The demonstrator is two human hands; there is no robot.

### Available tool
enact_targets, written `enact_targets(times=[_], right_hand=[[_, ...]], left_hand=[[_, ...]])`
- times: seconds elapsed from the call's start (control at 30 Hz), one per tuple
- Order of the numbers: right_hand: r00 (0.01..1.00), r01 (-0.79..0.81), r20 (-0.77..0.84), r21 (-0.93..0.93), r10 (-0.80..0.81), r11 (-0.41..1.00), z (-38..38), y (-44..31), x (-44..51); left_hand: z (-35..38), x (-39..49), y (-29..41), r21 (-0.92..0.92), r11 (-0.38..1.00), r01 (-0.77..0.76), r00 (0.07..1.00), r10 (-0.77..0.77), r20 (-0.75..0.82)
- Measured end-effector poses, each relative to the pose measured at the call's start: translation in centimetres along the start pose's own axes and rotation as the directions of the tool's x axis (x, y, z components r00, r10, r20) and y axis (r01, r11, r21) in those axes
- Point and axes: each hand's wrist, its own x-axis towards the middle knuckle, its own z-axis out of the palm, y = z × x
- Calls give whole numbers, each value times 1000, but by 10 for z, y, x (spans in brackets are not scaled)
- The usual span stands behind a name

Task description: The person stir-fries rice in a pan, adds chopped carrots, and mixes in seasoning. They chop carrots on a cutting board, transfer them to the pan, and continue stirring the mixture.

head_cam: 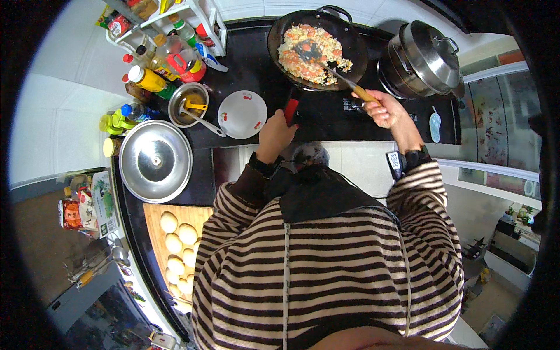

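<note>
My left hand [276, 134] grips the red and black handle [291, 109] of a dark wok [356, 48]. In the wok lies fried rice [291, 63] with pieces of orange-pink food through it. My right hand [386, 111] is closed around the wooden grip of a metal cooking spatula [340, 77]. The spatula's dark, slotted-looking head rests on the rice. A white plate with cherry prints [243, 114] lies just left of my left hand. Beside it, a steel bowl [174, 114] holds a yellow-handled utensil [197, 106] and a white-handled one [212, 127].
A lidded steel pot [431, 61] stands right of the wok, near a pale blue spoon rest [434, 124]. Sauce and oil bottles [151, 78] crowd the left. A large steel lid [155, 162] lies by a wooden board [154, 223] bearing several round dough pieces [173, 243].
</note>
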Motion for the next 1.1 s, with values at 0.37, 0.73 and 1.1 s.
enact_targets(times=[0.37,0.73,1.1], right_hand=[[682,39,-242,-930,-690,365,50,-3,-107],[849,187,-223,-721,-480,667,38,-41,-16],[701,-241,-122,-968,-702,-73,59,-75,-87]], left_hand=[[0,0,0,8,999,-44,999,44,-18],[0,-2,2,15,1000,-24,1000,24,-17],[4,-1,-2,22,998,-65,996,66,-51]])
